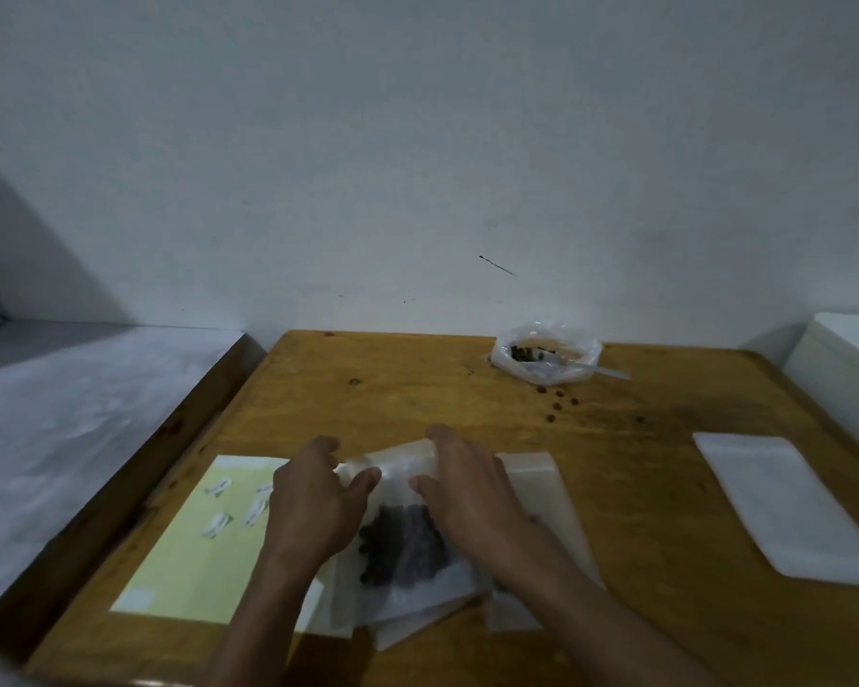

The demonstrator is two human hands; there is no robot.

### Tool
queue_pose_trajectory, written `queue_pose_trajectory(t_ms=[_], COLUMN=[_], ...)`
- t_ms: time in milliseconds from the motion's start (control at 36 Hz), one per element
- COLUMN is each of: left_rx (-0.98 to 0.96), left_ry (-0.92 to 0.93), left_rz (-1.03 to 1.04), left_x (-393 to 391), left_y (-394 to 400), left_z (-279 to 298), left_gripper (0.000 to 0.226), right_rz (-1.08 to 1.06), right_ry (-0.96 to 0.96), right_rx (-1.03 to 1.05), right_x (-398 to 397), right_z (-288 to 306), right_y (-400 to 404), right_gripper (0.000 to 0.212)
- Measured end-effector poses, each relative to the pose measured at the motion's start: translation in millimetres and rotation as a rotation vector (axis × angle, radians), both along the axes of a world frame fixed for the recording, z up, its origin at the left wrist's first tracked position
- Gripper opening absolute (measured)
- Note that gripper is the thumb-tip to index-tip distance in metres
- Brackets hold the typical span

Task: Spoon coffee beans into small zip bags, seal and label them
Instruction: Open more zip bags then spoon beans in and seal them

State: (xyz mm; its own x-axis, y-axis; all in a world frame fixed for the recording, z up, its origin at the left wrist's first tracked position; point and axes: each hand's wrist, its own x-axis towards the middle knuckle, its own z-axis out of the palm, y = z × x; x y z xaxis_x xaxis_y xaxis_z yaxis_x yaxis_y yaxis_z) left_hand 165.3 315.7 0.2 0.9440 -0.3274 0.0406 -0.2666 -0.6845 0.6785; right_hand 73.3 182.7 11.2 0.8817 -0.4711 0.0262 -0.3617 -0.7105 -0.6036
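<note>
Both hands pinch the top edge of a bean-filled zip bag at lower centre, left hand beside right hand, on a wooden table.

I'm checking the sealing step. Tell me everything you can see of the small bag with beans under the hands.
The small clear plastic zip bag lies flat on the wooden table, atop other pale bags. Dark coffee beans fill its near half. The left hand and right hand pinch its far top edge. Whether it is sealed cannot be told.
</note>
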Motion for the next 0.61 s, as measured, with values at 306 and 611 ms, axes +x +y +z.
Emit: queue_pose_trajectory(t_ms=[306,611], left_rx=[-0.044,0.009], left_ry=[-0.033,-0.134], left_rz=[-0.041,-0.140], left_x=[-2.0,0.9], left_y=[-19.7,-59.6], left_z=[1.3,17.4], left_gripper=[0.053,0.048], right_rz=[-0.025,-0.169], right_ry=[-0.003,-0.089], right_rx=[-0.106,-0.069], right_x=[-15.4,-22.7], right_z=[8.2,27.3], right_y=[-15.6,-64.0], right_gripper=[0.033,0.030])
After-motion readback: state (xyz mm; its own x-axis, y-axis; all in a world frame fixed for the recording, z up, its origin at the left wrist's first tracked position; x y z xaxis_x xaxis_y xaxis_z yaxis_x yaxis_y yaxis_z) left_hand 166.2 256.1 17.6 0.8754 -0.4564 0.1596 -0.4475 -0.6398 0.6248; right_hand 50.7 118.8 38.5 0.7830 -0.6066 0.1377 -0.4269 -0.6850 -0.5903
